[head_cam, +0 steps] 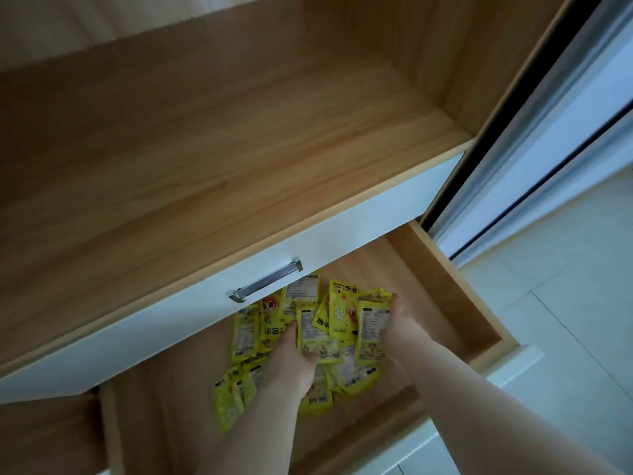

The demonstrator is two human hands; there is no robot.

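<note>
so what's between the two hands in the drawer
A bunch of yellow snack packets, gripped from both sides by the left hand and right hand over the open drawer; head view.

The white drawer front (342, 234) above covers the back of the open drawer (455, 286) and the far edges of the yellow packets (339, 313). Most fingers of the left hand (291, 361) and the right hand (400, 323) are buried among the packets. The small print on them is blurred beyond reading. Both forearms (239, 423) run off the bottom edge.
</note>
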